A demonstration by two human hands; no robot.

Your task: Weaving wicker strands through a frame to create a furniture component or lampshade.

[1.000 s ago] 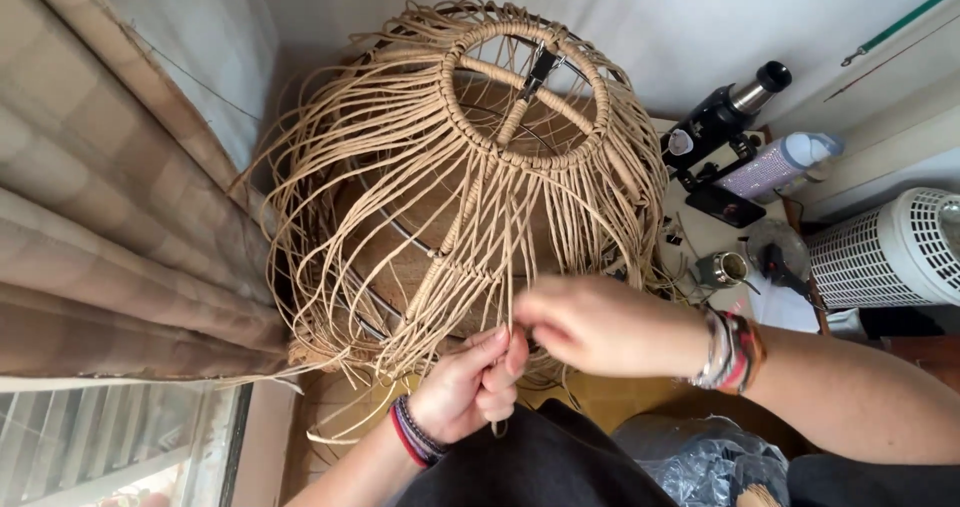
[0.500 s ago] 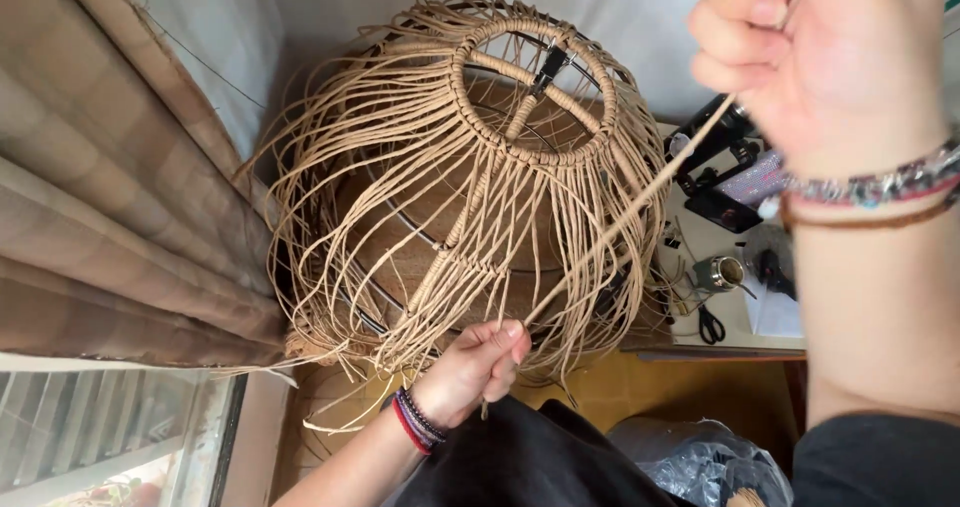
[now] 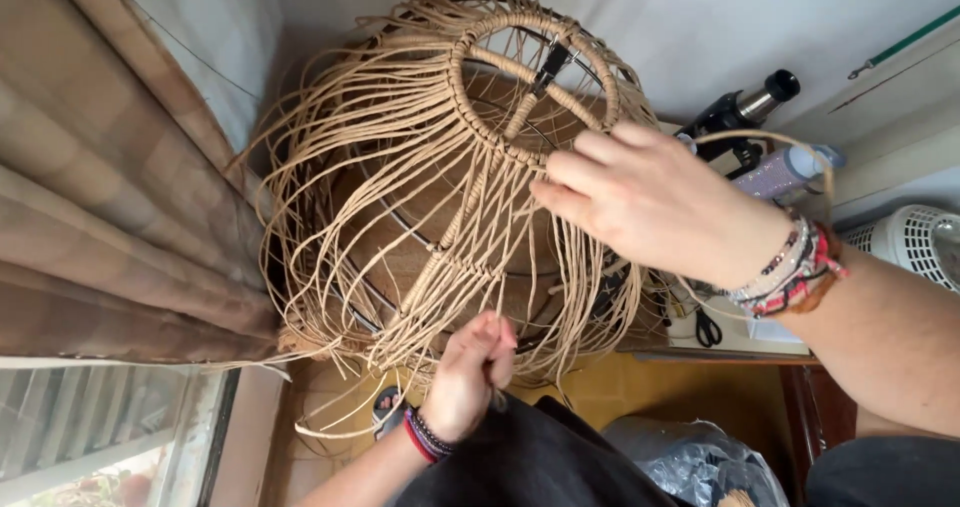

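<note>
1. One woven frame (image 3: 450, 187) of tan cord, dome-shaped.
2. One wrapped ring (image 3: 530, 77) at its top, crossed by one spoke.
3. Loose cord strands (image 3: 330, 167): too many to count.
4. Two hands: one left hand (image 3: 475, 372) and one right hand (image 3: 650, 202).
5. Bracelets: several on each wrist; the stacks overlap, so the exact number cannot be told.
6. One curtain (image 3: 110, 217), in several folds.
7. One window (image 3: 100, 437).
8. One black tool (image 3: 740, 117) with a silver end.
9. One bottle (image 3: 790, 172).
10. One white fan (image 3: 915, 242), part in view.
11. One pair of scissors (image 3: 707, 327).
12. One plastic bag (image 3: 690, 462).
</note>
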